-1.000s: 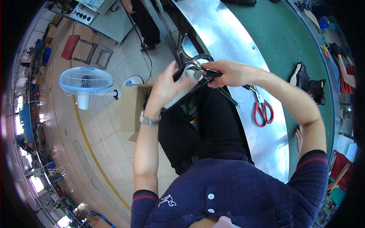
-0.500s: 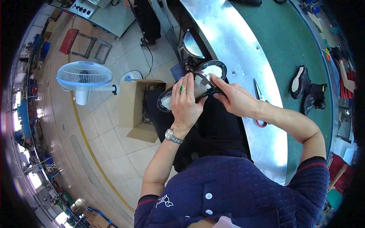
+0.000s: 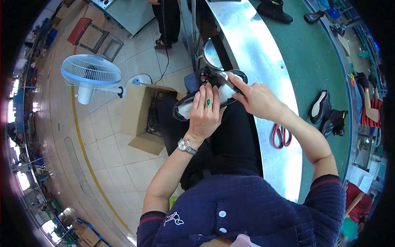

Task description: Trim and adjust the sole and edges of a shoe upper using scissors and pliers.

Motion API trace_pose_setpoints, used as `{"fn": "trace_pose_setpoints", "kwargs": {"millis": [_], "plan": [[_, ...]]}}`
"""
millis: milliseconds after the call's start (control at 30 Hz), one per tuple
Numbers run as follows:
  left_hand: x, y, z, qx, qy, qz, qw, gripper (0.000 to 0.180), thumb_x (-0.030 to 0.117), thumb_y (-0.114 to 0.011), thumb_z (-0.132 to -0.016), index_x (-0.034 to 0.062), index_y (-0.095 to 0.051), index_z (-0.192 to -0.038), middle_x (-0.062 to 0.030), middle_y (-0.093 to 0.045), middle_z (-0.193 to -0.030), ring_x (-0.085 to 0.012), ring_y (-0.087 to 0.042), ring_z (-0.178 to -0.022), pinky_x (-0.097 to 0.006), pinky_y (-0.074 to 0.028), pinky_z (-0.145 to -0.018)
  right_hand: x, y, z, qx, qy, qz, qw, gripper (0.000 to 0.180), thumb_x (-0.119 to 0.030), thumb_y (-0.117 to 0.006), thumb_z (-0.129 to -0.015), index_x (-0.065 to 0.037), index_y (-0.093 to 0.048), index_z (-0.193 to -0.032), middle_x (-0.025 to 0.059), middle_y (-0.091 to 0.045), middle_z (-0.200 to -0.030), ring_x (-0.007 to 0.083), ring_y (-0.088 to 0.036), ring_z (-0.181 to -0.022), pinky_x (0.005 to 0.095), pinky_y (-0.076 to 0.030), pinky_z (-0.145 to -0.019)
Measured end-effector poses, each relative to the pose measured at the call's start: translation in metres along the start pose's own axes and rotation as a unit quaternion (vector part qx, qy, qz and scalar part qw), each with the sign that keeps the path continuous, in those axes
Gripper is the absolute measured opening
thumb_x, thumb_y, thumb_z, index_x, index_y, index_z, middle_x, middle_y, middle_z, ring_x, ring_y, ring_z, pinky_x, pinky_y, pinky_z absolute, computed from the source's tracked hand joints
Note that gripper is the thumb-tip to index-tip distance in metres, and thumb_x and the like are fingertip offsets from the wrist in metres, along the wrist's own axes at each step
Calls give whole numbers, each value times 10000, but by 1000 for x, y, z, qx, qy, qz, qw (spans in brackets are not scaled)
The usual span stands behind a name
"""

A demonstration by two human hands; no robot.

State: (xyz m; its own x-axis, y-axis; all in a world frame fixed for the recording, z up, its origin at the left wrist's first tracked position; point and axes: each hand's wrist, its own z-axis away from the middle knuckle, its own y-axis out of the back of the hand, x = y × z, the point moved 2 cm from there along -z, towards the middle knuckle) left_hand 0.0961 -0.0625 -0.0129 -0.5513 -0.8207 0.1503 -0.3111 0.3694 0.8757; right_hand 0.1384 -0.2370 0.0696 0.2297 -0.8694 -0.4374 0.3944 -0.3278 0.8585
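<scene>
left hand (image 3: 204, 115) gripping black shoe (image 3: 193, 105), red scissors (image 3: 281, 136) nearby, cardboard box (image 3: 138, 119) beside

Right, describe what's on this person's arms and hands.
Both forearms are bare. The navy knit sleeves are pushed up above the elbows, each cuff edged with a dark red stripe. The left hand wears a ring with a green stone, and a silver metal-band watch sits on its wrist. The right hand wears nothing that shows.
</scene>
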Motion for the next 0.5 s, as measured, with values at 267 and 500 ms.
{"fn": "trace_pose_setpoints", "kwargs": {"millis": [267,500], "plan": [[4,1,-5,-1,20,6,1000,622,268,-732,-781,-57,-543,-1276,-247,-553,-1298,-367,-555,-1184,-439,-434,-1009,16,-9,-7,54,9,-13,998,549,-170,-560,-945,-137,-370,-1458,204,-616,-657,373,-623,-585,440,-473,-564],[8,0,-5,-2,31,4,1000,638,267,-723,-788,-71,-527,-1293,-254,-544,-1310,-376,-543,-1201,-444,-422,-1022,10,-13,0,143,-13,-110,984,569,-179,-597,-930,-132,-381,-1454,196,-610,-642,369,-614,-576,450,-470,-587]]}}
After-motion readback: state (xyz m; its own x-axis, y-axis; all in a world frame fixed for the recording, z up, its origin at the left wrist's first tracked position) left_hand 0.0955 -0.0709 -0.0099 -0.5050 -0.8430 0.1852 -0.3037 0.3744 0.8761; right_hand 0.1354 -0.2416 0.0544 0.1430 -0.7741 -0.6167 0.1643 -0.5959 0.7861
